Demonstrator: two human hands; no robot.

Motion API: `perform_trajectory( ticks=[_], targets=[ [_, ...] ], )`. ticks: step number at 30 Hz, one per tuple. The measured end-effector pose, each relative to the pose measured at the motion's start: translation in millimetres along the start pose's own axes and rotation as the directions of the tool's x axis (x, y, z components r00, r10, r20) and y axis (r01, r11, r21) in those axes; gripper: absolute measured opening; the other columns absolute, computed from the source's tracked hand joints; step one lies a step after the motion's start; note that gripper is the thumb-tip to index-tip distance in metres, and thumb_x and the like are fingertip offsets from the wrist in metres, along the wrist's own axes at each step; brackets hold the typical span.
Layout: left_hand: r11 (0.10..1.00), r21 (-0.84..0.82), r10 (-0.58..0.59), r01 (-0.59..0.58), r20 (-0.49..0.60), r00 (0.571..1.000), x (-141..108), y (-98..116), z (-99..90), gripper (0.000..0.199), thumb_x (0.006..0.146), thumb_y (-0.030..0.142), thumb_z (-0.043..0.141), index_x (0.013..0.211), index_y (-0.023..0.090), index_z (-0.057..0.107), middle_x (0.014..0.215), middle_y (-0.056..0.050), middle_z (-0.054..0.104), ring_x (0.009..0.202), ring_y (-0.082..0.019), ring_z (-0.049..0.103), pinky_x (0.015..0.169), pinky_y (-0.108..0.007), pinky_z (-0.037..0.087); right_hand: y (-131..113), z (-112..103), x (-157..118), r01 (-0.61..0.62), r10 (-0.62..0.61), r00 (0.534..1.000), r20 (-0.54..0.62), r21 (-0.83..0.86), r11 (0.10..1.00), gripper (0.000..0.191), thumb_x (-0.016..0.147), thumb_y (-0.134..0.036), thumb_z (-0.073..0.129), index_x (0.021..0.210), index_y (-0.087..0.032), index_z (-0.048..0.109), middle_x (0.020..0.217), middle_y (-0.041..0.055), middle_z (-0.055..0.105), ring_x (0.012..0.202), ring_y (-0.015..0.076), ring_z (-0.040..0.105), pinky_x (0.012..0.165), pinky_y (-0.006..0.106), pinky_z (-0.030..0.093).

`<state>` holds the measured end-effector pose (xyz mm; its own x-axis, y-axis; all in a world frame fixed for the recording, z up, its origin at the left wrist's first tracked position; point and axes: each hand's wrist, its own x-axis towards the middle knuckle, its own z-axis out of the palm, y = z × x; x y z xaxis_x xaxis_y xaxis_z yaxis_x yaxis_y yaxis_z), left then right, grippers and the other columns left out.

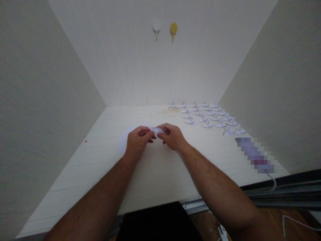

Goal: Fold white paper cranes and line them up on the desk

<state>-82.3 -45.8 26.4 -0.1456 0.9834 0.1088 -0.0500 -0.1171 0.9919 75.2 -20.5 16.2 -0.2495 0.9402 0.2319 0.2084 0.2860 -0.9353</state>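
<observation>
A small folded piece of white paper [155, 130] is held up between both hands, above the middle of the white table. My left hand [138, 140] pinches its left side with thumb and fingers. On the other side, my right hand [173, 136] grips the right edge, thumb in front. Fingers cover much of the paper, so its exact fold cannot be made out. Flat white paper [122, 141] lies on the table, partly behind my left hand. Rows of several folded white paper cranes [207, 125] stand at the back right.
A blurred-out flat device [254, 155] with a white cable [274, 183] lies near the right edge. Walls enclose the table on three sides. A white hook [156, 26] and a yellow hook [173, 28] are on the back wall. A small orange speck [85, 141] lies at left.
</observation>
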Motion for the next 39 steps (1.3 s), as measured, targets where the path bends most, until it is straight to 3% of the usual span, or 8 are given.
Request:
perform_trajectory(
  ticks=[8,18,24,28,33,39],
  targets=[
    [0.999,-0.032,-0.045,0.043,-0.063,0.997,0.9,-1.5,0.1,0.023,0.064,0.032,0.078,0.069,0.016,0.062,0.061,-0.003,0.068,0.057,-0.015,0.064,0.057,-0.027,0.052,1.2,-0.4,0.7,-0.009,0.008,1.0,0.022,0.048,0.999,0.026,0.077,-0.026,0.065,0.102,-0.018,0.065,0.071,-0.0021,0.061,0.053,0.0071,0.055,0.045,0.019,0.049],
    [0.997,-0.058,-0.053,0.05,-0.064,0.996,0.6,-1.3,-1.0,0.023,0.065,0.033,0.077,0.065,0.015,0.062,0.062,-0.004,0.068,0.055,-0.015,0.064,0.058,-0.028,0.053,0.5,-1.5,1.1,-0.011,0.008,0.999,0.034,0.063,0.998,0.026,0.076,-0.025,0.065,0.102,-0.018,0.066,0.07,-0.0025,0.06,0.053,0.0068,0.055,0.044,0.019,0.05],
    [0.999,0.005,-0.034,0.035,-0.035,0.999,-2.1,5.1,2.0,0.022,0.065,0.031,0.077,0.076,0.015,0.067,0.063,-0.004,0.069,0.057,-0.016,0.065,0.058,-0.029,0.054,0.4,-0.7,0.8,-0.03,0.027,0.999,0.043,0.073,0.997,0.025,0.076,-0.027,0.065,0.1,-0.018,0.066,0.069,-0.0026,0.061,0.052,0.0068,0.054,0.043,0.018,0.049],
    [0.997,0.07,-0.024,0.03,-0.078,0.997,-3.3,7.5,3.5,0.018,0.063,0.027,0.077,0.07,0.014,0.067,0.059,-0.003,0.067,0.053,-0.015,0.063,0.056,-0.027,0.052,2.5,0.8,0.8,-0.027,0.025,0.999,0.048,0.054,0.998,0.027,0.076,-0.026,0.066,0.101,-0.018,0.066,0.068,-0.0034,0.06,0.051,0.0063,0.054,0.042,0.017,0.047],
    [0.999,0.046,-0.019,0.025,-0.131,0.991,-2.5,3.9,3.5,0.02,0.062,0.028,0.078,0.074,0.014,0.069,0.06,-0.003,0.068,0.054,-0.015,0.064,0.057,-0.027,0.053,3.6,1.9,0.8,-0.027,0.024,0.998,0.052,0.054,0.998,0.027,0.076,-0.026,0.066,0.102,-0.019,0.066,0.069,-0.0037,0.059,0.05,0.0061,0.054,0.042,0.018,0.048],
    [0.998,0.053,-0.016,0.022,-0.104,0.994,-3.3,4.5,2.9,0.026,0.063,0.029,0.078,0.083,0.014,0.071,0.061,-0.003,0.069,0.055,-0.014,0.064,0.059,-0.027,0.054,3.0,1.2,0.5,-0.005,0.004,0.999,0.038,0.008,1.0,0.025,0.077,-0.026,0.064,0.101,-0.019,0.066,0.07,-0.0026,0.061,0.051,0.0065,0.054,0.042,0.017,0.047]
  ],
)
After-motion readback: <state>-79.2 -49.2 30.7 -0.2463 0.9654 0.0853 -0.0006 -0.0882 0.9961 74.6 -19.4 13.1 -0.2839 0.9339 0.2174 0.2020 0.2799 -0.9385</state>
